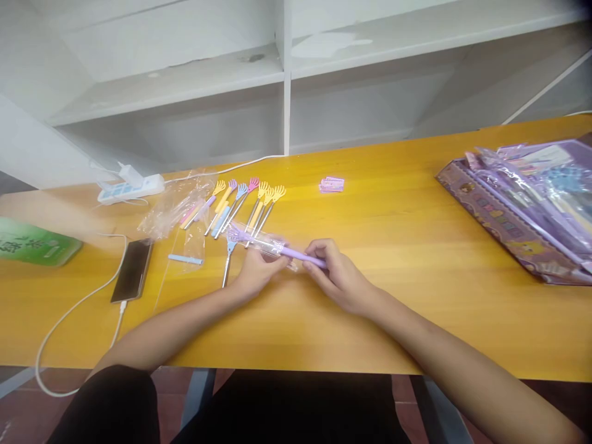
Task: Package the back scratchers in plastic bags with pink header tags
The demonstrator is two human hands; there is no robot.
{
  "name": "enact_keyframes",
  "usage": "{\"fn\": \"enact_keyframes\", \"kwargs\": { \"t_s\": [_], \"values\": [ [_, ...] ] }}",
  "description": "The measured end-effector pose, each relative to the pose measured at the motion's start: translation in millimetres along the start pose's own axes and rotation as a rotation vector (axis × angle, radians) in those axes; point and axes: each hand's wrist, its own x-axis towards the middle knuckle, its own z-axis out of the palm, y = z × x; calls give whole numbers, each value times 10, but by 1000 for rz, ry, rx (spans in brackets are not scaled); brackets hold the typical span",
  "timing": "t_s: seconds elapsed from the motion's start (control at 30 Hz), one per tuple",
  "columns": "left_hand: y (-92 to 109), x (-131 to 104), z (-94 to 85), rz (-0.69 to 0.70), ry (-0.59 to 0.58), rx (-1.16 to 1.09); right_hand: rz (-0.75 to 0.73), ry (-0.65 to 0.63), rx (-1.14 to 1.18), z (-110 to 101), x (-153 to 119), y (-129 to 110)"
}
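Observation:
A purple back scratcher [300,255] with a small claw-shaped head is held level above the desk. Clear plastic wrapping [271,245] covers its head and upper part, while the purple handle end sticks out bare. My left hand [256,271] is closed on the wrapped middle part. Around the handle's end, the fingers of my right hand [335,274] are pinched. Just left of my left hand lies a blue back scratcher [226,265]. Behind it several more back scratchers [259,200] in yellow, pink, blue and purple lie in a slanted row.
Crumpled clear bags [171,206] and a loose blue handle [185,259] lie left. Beyond are a charging phone [132,270], a power strip [131,188] and a green package [39,242]. Small pink cards [332,184] lie behind; a purple box [490,222] of wrapped items stands right.

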Motion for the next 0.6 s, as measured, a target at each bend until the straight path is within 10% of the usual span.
{"fn": "enact_keyframes", "kwargs": {
  "t_s": [0.33, 0.6],
  "values": [
    [45, 147, -101, -25, 92, -243, -64, 25, 53, -160, 88, 4],
    [-8, -52, 14, -39, -160, -73, -128, 20, 47, -108, 61, -43]
  ]
}}
